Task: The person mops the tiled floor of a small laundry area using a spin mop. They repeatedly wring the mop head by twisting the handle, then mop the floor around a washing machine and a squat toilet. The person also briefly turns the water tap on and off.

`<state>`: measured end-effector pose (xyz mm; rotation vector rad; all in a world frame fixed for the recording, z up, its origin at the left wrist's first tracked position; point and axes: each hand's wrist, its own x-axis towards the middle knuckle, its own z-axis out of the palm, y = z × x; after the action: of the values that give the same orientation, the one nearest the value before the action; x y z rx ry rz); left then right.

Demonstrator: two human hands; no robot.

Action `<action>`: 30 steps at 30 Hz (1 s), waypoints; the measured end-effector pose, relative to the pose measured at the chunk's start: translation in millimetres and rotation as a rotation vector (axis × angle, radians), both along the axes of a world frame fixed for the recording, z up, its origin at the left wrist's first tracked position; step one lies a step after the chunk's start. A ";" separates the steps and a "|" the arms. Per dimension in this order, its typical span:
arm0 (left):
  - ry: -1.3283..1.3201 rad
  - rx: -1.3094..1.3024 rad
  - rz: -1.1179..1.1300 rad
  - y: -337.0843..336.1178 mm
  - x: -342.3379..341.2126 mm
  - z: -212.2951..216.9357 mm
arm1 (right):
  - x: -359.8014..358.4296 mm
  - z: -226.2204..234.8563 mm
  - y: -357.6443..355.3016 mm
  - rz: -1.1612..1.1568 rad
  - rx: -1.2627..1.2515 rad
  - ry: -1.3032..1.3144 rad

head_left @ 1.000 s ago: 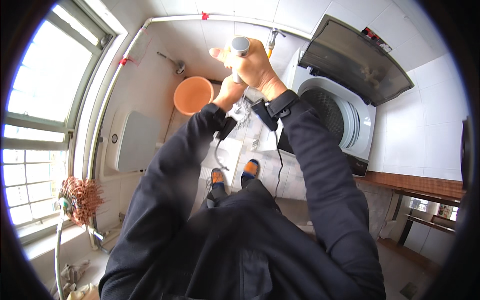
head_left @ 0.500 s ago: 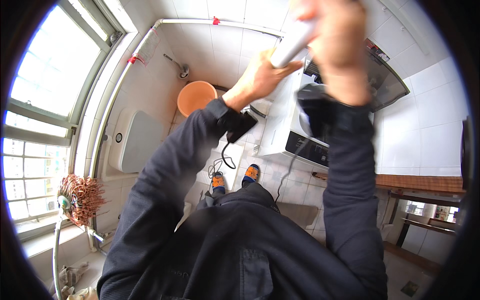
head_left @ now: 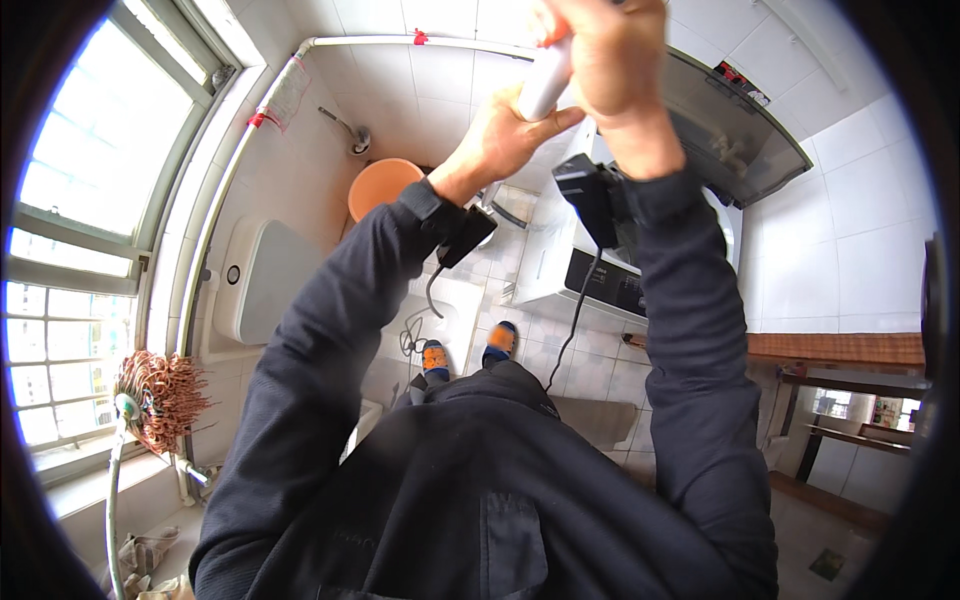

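Observation:
Both my hands are raised high, close to the camera, around a white bottle [head_left: 545, 80]. My left hand [head_left: 505, 135] grips its lower body. My right hand [head_left: 605, 55] is closed over its upper end, where a bit of orange shows. A black device is strapped to each wrist, with a cable hanging down from each. Below them stands a white top-loading washing machine [head_left: 600, 270] with its dark lid [head_left: 735, 125] open.
An orange basin [head_left: 380, 185] lies on the tiled floor by the far wall. A white toilet [head_left: 265, 280] is at the left under the window. A mop head [head_left: 160, 395] hangs at the lower left. My feet in orange-and-blue slippers [head_left: 470, 350] stand on the tiles.
Both hands lifted the bottle from over the washing machine up toward the camera. The right hand has shifted to the bottle's top end.

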<state>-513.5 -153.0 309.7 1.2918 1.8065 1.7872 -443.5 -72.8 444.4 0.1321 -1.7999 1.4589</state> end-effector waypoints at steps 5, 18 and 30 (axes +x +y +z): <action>-0.099 -0.185 0.010 1.8 -13.1 -67.3 | -4.1 -52.5 -17.1 0.015 0.076 -0.152; -0.049 0.208 0.086 0.0 14.9 5.4 | -2.6 18.0 -6.0 0.125 0.062 0.098; -0.361 -0.140 0.110 15.6 -43.2 -127.2 | -47.9 -119.2 0.9 -0.007 0.034 -0.077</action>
<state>-556.7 -137.5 182.5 0.7724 1.7845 1.7745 -491.4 -71.9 325.1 0.0876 -1.8861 1.4465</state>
